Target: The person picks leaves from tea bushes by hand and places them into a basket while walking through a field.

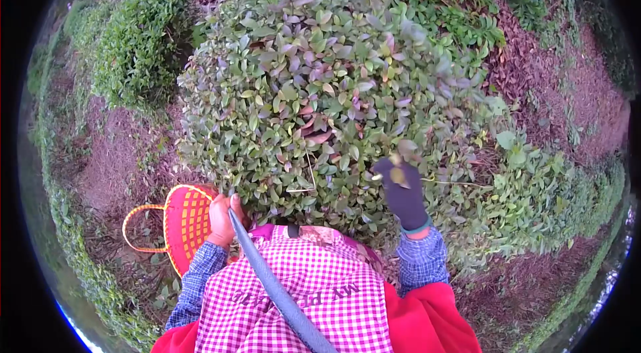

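Observation:
My left hand point(222, 221), bare, is closed at the right edge of a red and yellow woven basket point(187, 219), and its fingers are partly hidden. A blue strap point(277, 286) runs from beside its thumb down across my checked apron point(300, 273). My right hand point(404, 199) wears a dark glove and is over the right front of a dense leafy bush point(300, 99). Its fingers look curled in, with leaves around and over them. A small pale tip shows at its left side, too blurred to name.
A bent pale wire or stem point(312, 176) lies on the bush in front of me. A thin yellowish stem point(461, 183) stretches right of the glove. Another shrub point(140, 46) grows at the upper left. Brown leaf litter point(527, 66) covers the ground on the right.

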`<state>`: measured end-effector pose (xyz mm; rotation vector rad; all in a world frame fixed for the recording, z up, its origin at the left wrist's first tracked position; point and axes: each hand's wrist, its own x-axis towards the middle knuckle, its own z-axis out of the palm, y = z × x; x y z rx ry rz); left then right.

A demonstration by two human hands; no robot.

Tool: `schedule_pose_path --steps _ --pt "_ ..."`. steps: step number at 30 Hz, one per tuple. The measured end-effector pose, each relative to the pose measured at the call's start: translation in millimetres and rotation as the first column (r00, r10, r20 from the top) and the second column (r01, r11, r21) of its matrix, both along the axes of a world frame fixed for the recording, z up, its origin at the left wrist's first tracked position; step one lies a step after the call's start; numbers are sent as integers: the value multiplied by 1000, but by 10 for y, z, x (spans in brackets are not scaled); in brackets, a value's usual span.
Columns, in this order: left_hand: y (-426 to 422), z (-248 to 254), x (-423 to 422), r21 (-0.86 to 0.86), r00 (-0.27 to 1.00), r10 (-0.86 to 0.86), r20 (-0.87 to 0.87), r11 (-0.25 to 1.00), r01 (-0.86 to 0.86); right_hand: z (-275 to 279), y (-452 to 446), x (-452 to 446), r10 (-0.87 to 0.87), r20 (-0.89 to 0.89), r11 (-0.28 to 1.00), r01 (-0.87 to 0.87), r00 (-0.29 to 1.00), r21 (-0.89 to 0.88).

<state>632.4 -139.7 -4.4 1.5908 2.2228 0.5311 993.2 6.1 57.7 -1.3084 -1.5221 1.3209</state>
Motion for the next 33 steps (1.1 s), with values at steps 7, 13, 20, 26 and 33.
schedule_pose_path --steps 7,13,20,26,33 --pt "197 92 -62 13 996 -91 5 996 91 -88 300 -620 280 694 902 -429 663 47" --pt "182 -54 -215 -43 999 -42 2 998 42 -349 142 -674 176 411 950 -263 895 166" --pt "306 -43 -240 -62 995 -78 67 995 82 27 445 191 -411 -381 889 272 828 -368" --pt "345 -13 -270 -75 993 -115 33 990 117 -237 1070 62 -185 152 978 197 971 -68" --pt "384 31 -287 -42 993 -109 46 993 111 -599 1108 -104 -220 102 934 240 970 -265"
